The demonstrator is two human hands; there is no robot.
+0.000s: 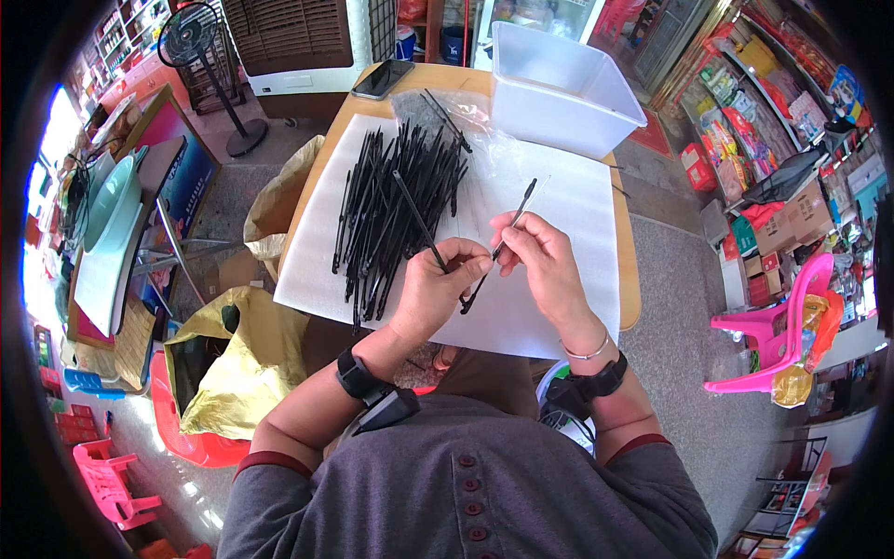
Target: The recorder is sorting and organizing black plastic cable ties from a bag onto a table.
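My left hand is closed around a slim black stick that slants up and left from the fingers. Pinched in my right hand is a second thin black stick, its upper end pointing away and right. Its lower end comes out below the fingers, close to my left fingertips. The two hands nearly meet over a white foam sheet. Left of them lies a heap of similar black sticks, piled loosely. What exactly the fingertips press together is too small to make out.
A clear plastic bag lies behind the heap, near a white plastic bin and a dark phone. All rest on a wooden table. A yellow sack stands at left; a pink chair stands at right.
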